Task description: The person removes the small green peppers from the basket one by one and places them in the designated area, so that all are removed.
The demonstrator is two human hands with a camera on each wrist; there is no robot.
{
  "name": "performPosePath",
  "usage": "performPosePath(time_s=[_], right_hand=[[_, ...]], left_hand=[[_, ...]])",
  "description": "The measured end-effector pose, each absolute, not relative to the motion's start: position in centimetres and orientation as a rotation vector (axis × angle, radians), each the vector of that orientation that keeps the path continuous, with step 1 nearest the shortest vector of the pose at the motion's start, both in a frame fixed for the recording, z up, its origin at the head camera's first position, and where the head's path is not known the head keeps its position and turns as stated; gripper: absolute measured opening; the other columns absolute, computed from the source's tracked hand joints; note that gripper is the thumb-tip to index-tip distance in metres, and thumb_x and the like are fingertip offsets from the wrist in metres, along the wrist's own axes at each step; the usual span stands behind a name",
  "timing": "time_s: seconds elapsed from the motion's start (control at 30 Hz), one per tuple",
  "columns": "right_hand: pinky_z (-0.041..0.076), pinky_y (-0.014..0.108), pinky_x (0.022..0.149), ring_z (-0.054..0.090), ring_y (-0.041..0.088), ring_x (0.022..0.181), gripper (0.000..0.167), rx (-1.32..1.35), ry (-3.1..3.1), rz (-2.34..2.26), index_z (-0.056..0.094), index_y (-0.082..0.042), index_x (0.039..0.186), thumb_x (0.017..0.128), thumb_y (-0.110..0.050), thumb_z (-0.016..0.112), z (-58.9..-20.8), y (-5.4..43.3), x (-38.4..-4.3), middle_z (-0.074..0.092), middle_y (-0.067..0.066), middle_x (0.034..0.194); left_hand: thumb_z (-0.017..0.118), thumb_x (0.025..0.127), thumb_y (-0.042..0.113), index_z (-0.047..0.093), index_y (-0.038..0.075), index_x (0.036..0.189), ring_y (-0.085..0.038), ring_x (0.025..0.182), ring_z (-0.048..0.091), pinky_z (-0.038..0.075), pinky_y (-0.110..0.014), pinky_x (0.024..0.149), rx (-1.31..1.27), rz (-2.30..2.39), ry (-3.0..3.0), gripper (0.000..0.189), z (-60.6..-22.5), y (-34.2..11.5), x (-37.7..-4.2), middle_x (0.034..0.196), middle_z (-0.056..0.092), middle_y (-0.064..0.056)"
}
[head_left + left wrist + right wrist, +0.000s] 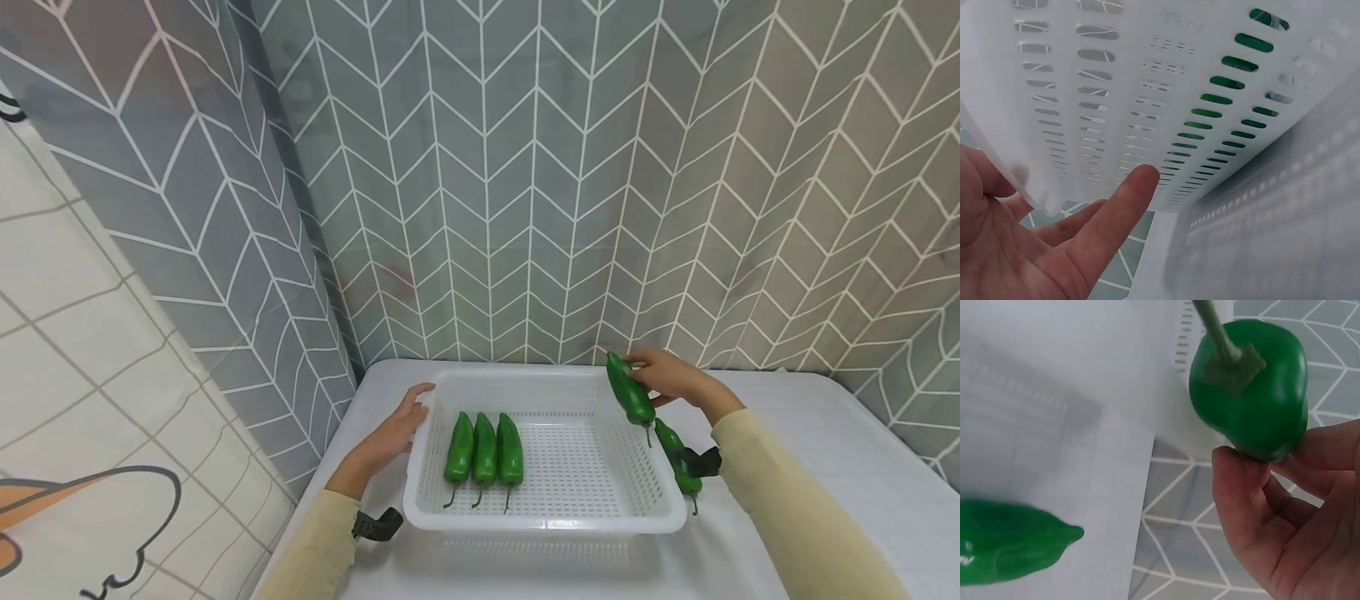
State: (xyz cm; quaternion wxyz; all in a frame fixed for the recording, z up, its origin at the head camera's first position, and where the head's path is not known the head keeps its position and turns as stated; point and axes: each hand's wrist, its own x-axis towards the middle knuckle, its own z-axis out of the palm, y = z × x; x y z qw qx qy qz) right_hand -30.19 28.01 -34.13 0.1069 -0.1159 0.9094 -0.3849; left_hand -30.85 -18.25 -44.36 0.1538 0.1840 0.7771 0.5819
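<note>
Between the thumb and bent fingers of the right hand (671, 379), a glossy green tapered pepper (628, 392) slants over the near-hand rim of the white perforated plastic basket (547, 523), its tip forward, its stem toward the person. The left hand (393, 429), farther from it, grips the opposite rim beside three matching green peppers (484, 450); another green pepper (669, 439) lies on the tabletop (810, 433) under the right wrist.

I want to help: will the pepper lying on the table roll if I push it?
That pepper has rounded sides, so it may roll a bit. Its tapered tip could make it curve instead of going straight. Its shiny skin suggests it might be slippery.
</note>
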Motion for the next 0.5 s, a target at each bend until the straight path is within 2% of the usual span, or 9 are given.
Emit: performPosePath(time_s=[0.17, 0.4, 0.5], right_hand=[[0.06, 0.046, 0.074, 0.065, 0.027, 0.096, 0.045, -0.318, 2.689, -1.133, 0.041, 0.015, 0.143, 0.105, -0.009, 0.045, -34.2, 29.1, -29.9, 0.057, 0.032, 0.123], [0.06, 0.047, 0.075, 0.065, 0.026, 0.097, 0.047, -0.29, 2.685, -1.128, 0.037, 0.018, 0.144, 0.105, -0.008, 0.043, -34.3, 30.6, -29.1, 0.049, 0.038, 0.13], [0.06, 0.048, 0.075, 0.065, 0.026, 0.095, 0.045, -0.274, 2.684, -1.138, 0.037, 0.019, 0.142, 0.106, -0.007, 0.043, -34.4, 31.3, -28.9, 0.053, 0.036, 0.124]], left_hand=[[0.027, 0.114, 0.028, 0.011, 0.021, 0.159, -0.04, 0.128, 0.053, 0.054, -0.051, 0.093, 0.54, 1.667, 2.229, 0.049, -44.3, -18.3, -30.9, 0.15, 0.036, -0.026], [0.029, 0.114, 0.03, 0.014, 0.024, 0.159, -0.036, 0.124, 0.056, 0.054, -0.051, 0.092, 0.513, 1.679, 2.24, 0.048, -44.6, -18.2, -31.0, 0.149, 0.041, -0.021], [0.029, 0.114, 0.029, 0.014, 0.024, 0.159, -0.036, 0.124, 0.056, 0.054, -0.051, 0.091, 0.508, 1.683, 2.238, 0.048, -44.6, -18.2, -30.9, 0.149, 0.041, -0.022]])
